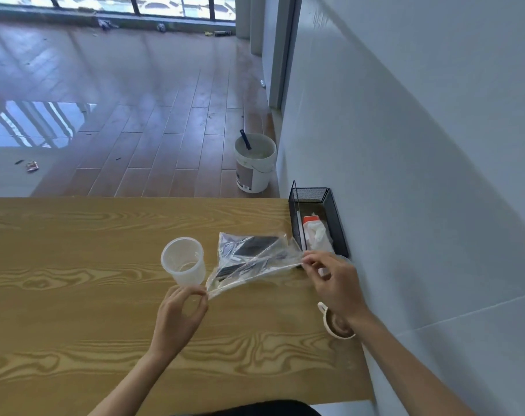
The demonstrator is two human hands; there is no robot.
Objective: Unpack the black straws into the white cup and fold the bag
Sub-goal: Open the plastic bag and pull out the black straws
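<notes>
A clear plastic bag [250, 259] lies on the wooden table [75, 295], with black straws [256, 246] showing inside it. My left hand [181, 315] pinches the bag's near left corner, just in front of the white cup [184, 261]. The cup stands upright and looks empty. My right hand [333, 282] pinches the bag's right edge, and the near edge is stretched taut between the two hands.
A black mesh tray [335, 217] with an orange-capped item and white packets sits against the wall at the table's right. A mug [335, 324] with brown contents stands under my right wrist. A white paint bucket [255, 162] stands on the floor beyond the table.
</notes>
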